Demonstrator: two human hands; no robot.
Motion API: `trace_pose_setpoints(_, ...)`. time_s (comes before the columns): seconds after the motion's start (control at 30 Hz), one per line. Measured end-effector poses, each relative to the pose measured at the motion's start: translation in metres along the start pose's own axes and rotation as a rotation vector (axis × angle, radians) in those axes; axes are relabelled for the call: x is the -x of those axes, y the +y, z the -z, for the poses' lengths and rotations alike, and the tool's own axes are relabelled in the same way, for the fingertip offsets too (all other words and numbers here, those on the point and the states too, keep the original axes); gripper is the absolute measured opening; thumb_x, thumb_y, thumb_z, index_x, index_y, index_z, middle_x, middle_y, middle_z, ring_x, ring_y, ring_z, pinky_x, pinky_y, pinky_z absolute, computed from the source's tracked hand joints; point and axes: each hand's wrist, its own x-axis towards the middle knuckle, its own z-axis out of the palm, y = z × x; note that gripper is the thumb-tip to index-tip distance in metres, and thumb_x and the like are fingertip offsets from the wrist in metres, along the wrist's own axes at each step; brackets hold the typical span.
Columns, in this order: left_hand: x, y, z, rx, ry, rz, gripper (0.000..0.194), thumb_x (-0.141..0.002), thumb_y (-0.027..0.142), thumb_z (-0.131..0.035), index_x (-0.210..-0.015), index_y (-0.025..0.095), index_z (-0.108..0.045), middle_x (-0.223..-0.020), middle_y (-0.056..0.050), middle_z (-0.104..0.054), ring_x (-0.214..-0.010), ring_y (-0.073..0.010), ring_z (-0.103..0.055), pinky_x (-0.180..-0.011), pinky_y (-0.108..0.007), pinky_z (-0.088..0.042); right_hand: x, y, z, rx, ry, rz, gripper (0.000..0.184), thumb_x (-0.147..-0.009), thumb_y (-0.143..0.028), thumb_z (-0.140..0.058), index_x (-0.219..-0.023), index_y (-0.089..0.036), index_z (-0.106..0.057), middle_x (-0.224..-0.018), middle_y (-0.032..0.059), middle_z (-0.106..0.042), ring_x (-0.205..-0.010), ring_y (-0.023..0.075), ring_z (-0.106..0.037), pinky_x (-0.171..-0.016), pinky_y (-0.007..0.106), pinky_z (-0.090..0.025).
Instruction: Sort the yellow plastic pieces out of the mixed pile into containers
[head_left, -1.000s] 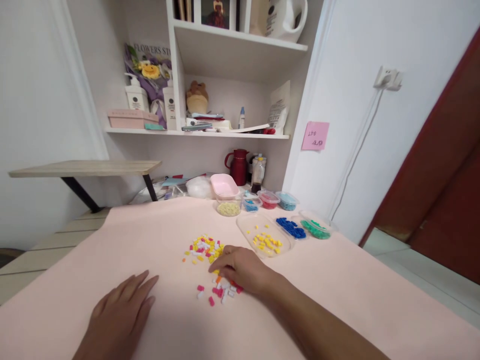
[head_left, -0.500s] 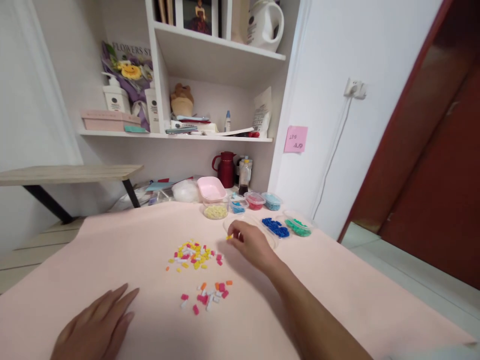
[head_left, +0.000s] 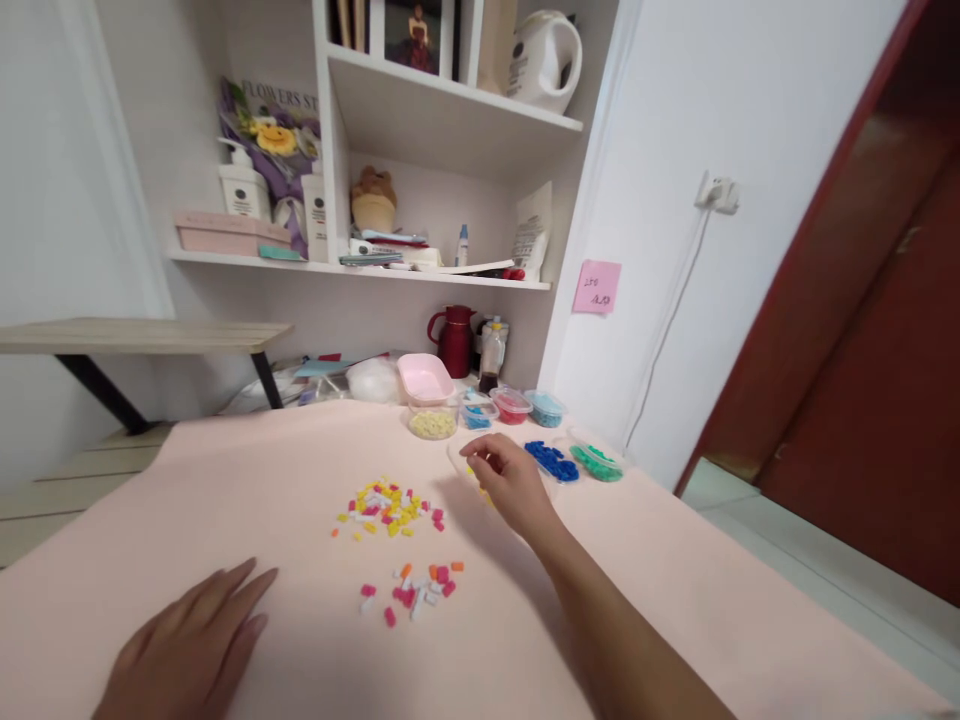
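Note:
My left hand point(head_left: 187, 635) lies flat on the pink table cover at the lower left, fingers stretched out and holding nothing. My right hand point(head_left: 511, 482) is above a shallow clear tray point(head_left: 453, 452), hiding most of it. Its thumb and forefinger look slightly parted, with no piece visible between them. Yellow pieces point(head_left: 480, 486) show below the fingers. Left of this hand is a mixed pile of small toy bricks point(head_left: 390, 507) in yellow, white, pink and orange. Nearer me lies a looser group of pink, white and orange bricks point(head_left: 417, 592).
Behind the right hand stand clear tubs of pale yellow pieces point(head_left: 433, 424), blue pieces point(head_left: 478, 415), red pieces point(head_left: 511, 406) and light blue pieces point(head_left: 546, 408). Dark blue bricks point(head_left: 551, 461) and green bricks point(head_left: 597, 462) lie to its right. A pink basin point(head_left: 426, 380) and red jug point(head_left: 454, 340) stand farther back.
My right hand moved from the bricks to the clear tray carrying a yellow brick, which no longer shows between its fingers. My left hand stays flat. The camera view has shifted.

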Motion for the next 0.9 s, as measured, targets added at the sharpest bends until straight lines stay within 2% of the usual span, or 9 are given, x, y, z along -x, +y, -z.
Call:
trace_pose_setpoints(0.07,0.001,0.004,0.005,-0.001,-0.036,-0.001,0.053,-0.087,0.047,-0.032,-0.132,0.033,-0.057,-0.144,0.000,-0.051,-0.134,-0.0265,-0.044,-0.108,-0.049,-0.035,0.005,-0.004,-0.008,0.062,-0.125,0.014,0.018,-0.082,-0.016,-0.053,-0.089,-0.021,-0.070,-0.082,0.0015,-0.060,-0.069,0.0133,-0.054,-0.067,0.026,-0.042)
trace_pose_setpoints(0.17,0.003,0.007,0.010,-0.030,-0.025,0.023,0.054,-0.088,0.046,-0.030,-0.133,0.032,-0.056,-0.145,-0.001,-0.051,-0.134,-0.0261,-0.044,-0.109,-0.049,-0.034,0.009,-0.007,-0.017,0.172,-0.263,-0.003,0.021,-0.083,-0.013,-0.055,-0.092,-0.022,-0.072,-0.087,0.0032,-0.062,-0.076,0.0147,-0.057,-0.072,0.026,-0.042)
trace_pose_setpoints(0.33,0.003,0.010,0.014,-0.030,-0.065,0.011,0.056,-0.087,0.047,-0.030,-0.134,0.031,-0.055,-0.146,-0.001,-0.049,-0.134,-0.0262,-0.043,-0.108,-0.049,-0.034,0.011,-0.002,-0.020,0.330,-0.346,-0.055,0.031,-0.085,-0.011,-0.050,-0.103,-0.023,-0.072,-0.104,0.0054,-0.064,-0.084,0.0158,-0.060,-0.075,0.026,-0.042)
trace_pose_setpoints(0.53,0.004,0.014,0.015,-0.035,-0.024,0.032,0.054,-0.086,0.045,-0.031,-0.132,0.031,-0.057,-0.143,-0.001,-0.052,-0.133,-0.0264,-0.045,-0.108,-0.049,-0.034,0.014,-0.006,-0.020,0.390,-0.490,-0.052,0.034,-0.083,-0.009,-0.047,-0.098,-0.026,-0.073,-0.100,0.0031,-0.069,-0.093,0.0180,-0.061,-0.077,0.026,-0.040)
trace_pose_setpoints(0.7,0.003,0.013,0.014,-0.032,-0.021,0.030,0.055,-0.086,0.045,-0.030,-0.131,0.031,-0.058,-0.143,-0.001,-0.053,-0.133,-0.0262,-0.045,-0.108,-0.048,-0.034,0.016,-0.008,-0.021,0.330,-0.545,-0.073,0.033,-0.080,-0.007,-0.047,-0.092,-0.025,-0.072,-0.094,0.0018,-0.071,-0.089,0.0175,-0.063,-0.077,0.025,-0.041)
trace_pose_setpoints(0.77,0.003,0.012,0.012,-0.030,-0.011,0.021,0.055,-0.087,0.045,-0.029,-0.132,0.031,-0.057,-0.143,-0.001,-0.053,-0.132,-0.0260,-0.045,-0.107,-0.048,-0.034,0.015,-0.005,-0.023,0.284,-0.516,-0.070,0.035,-0.079,-0.005,-0.045,-0.091,-0.024,-0.072,-0.091,0.0019,-0.071,-0.088,0.0168,-0.063,-0.077,0.025,-0.042)
trace_pose_setpoints(0.9,0.004,0.012,0.009,-0.015,0.021,0.010,0.054,-0.087,0.045,-0.029,-0.131,0.031,-0.058,-0.142,-0.001,-0.054,-0.132,-0.0262,-0.046,-0.107,-0.049,-0.034,0.015,0.002,-0.028,0.272,-0.421,-0.042,0.042,-0.079,-0.005,-0.047,-0.111,-0.023,-0.067,-0.106,0.0059,-0.064,-0.092,0.0175,-0.061,-0.081,0.027,-0.043)
